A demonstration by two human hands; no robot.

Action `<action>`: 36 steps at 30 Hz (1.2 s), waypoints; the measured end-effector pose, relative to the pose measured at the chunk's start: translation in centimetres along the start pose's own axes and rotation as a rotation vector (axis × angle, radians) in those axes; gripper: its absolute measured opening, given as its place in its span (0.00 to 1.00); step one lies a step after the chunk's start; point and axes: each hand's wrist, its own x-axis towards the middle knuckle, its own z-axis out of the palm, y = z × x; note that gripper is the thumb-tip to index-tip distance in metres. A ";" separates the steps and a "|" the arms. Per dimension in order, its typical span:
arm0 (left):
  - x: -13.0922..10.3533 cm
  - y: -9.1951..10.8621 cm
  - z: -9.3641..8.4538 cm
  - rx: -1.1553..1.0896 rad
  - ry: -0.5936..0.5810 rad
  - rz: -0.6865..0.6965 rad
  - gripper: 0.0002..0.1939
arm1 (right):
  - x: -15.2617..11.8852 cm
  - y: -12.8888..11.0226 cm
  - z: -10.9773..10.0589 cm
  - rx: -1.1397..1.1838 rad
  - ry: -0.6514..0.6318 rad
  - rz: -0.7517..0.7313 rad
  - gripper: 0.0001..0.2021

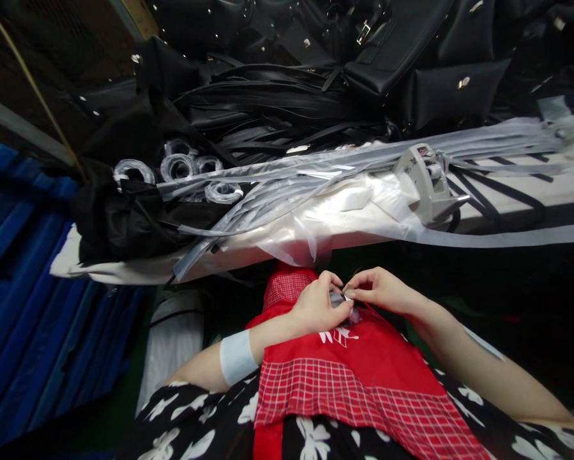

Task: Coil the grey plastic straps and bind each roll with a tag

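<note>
Just above the red apron (315, 358), my left hand (318, 305) has its fingers wrapped round a small grey bundle (336, 299). My right hand (373, 289) pinches at the right end of that bundle, fingertips close to my left thumb. A small white piece (348, 296) shows between the fingertips. What exactly the bundle is cannot be made out. Long clear-grey plastic strips (267, 204) lie along the white work surface in front of both hands.
A grey tape dispenser (423, 182) stands on the white surface (124, 271). Coiled clear rings (177, 167) lie on black cloth at the left. Black leather bags (392, 51) pile up behind. Blue slatted plastic (52, 306) stands left, beside a pale wrapped roll (174, 338).
</note>
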 end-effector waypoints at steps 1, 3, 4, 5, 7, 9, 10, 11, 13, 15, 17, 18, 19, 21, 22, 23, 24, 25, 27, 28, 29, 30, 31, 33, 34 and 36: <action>0.1 -0.1 0.0 -0.009 -0.023 -0.011 0.15 | -0.1 0.0 0.2 -0.047 0.009 -0.017 0.11; 0.4 -0.4 -0.3 -0.098 -0.142 -0.097 0.14 | -0.4 -0.1 0.6 -0.230 0.077 -0.102 0.07; 0.7 -0.6 -0.6 -0.182 -0.235 -0.160 0.15 | -0.6 -0.2 0.8 -0.351 0.129 -0.170 0.06; 1.1 -0.7 -1.0 -0.284 -0.328 -0.220 0.16 | -0.9 -0.3 1.0 -0.460 0.177 -0.249 0.07; 1.9 -0.9 -1.9 -0.483 -0.422 -0.272 0.21 | -1.3 -0.4 1.0 -0.578 0.205 -0.408 0.10; 2.8 -0.8 -2.9 -0.619 -0.380 -0.228 0.26 | -1.8 -0.5 0.6 -0.580 0.176 -0.525 0.14; 3.2 -0.6 -3.3 -0.667 -0.343 -0.202 0.27 | -1.9 -0.6 0.3 -0.579 0.168 -0.566 0.16; 3.6 -0.3 -3.6 -0.701 -0.317 -0.185 0.28 | -2.1 -0.6 -0.1 -0.590 0.177 -0.598 0.18; 4.2 0.2 -3.6 -0.721 -0.307 -0.173 0.27 | -2.4 -0.6 -0.7 -0.633 0.228 -0.642 0.19; 4.7 0.7 -3.2 -0.697 -0.310 -0.172 0.26 | -2.6 -0.5 -1.0 -0.665 0.279 -0.674 0.19; 5.1 1.0 -2.6 -0.676 -0.308 -0.167 0.26 | -2.9 -0.3 -0.8 -0.656 0.344 -0.675 0.22; 5.3 1.2 -2.4 -0.676 -0.309 -0.167 0.27 | -3.1 -0.2 -0.5 -0.643 0.379 -0.662 0.25; 5.5 1.4 -2.3 -0.681 -0.310 -0.168 0.27 | -3.3 -0.2 0.0 -0.638 0.414 -0.645 0.29; 5.8 1.7 -2.2 -0.694 -0.297 -0.162 0.28 | -3.6 -0.1 0.9 -0.676 0.455 -0.627 0.37; 6.0 1.9 -2.2 -0.701 -0.282 -0.153 0.28 | -3.7 -0.2 1.1 -0.721 0.451 -0.636 0.40; 6.1 2.1 -2.2 -0.709 -0.262 -0.143 0.28 | -3.7 -0.3 1.1 -0.776 0.432 -0.660 0.41; 6.2 2.2 -2.2 -0.713 -0.237 -0.134 0.28 | -3.5 -0.5 0.5 -0.824 0.419 -0.688 0.40; 6.3 2.2 -2.2 -0.710 -0.208 -0.125 0.29 | -3.3 -0.8 -0.6 -0.857 0.432 -0.708 0.39; 6.3 2.1 -2.0 -0.683 -0.167 -0.115 0.31 | -2.6 -1.6 -4.6 -0.849 0.609 -0.670 0.32; 6.3 1.9 -1.9 -0.668 -0.156 -0.108 0.31 | -2.3 -2.0 -7.3 -0.811 0.766 -0.608 0.27; 6.2 1.7 -1.8 -0.657 -0.147 -0.099 0.30 | -2.0 -2.3 -10.4 -0.732 0.957 -0.500 0.23; 6.0 1.5 -1.7 -0.654 -0.137 -0.091 0.30 | -1.8 -2.5 -13.5 -0.628 1.102 -0.341 0.20; 5.8 1.3 -1.6 -0.656 -0.126 -0.088 0.29 | -1.6 -2.6 -16.5 -0.580 1.181 -0.264 0.19; 5.4 0.9 -1.3 -0.662 -0.094 -0.097 0.28 | -1.1 -2.2 -21.3 -0.504 1.199 -0.163 0.12; 5.2 0.8 -1.2 -0.659 -0.076 -0.105 0.28 | -0.8 -1.8 -23.0 -0.461 1.169 -0.128 0.11; 4.8 0.7 -1.0 -0.637 -0.047 -0.118 0.28 | -0.1 -0.9 -24.9 -0.365 1.085 -0.087 0.11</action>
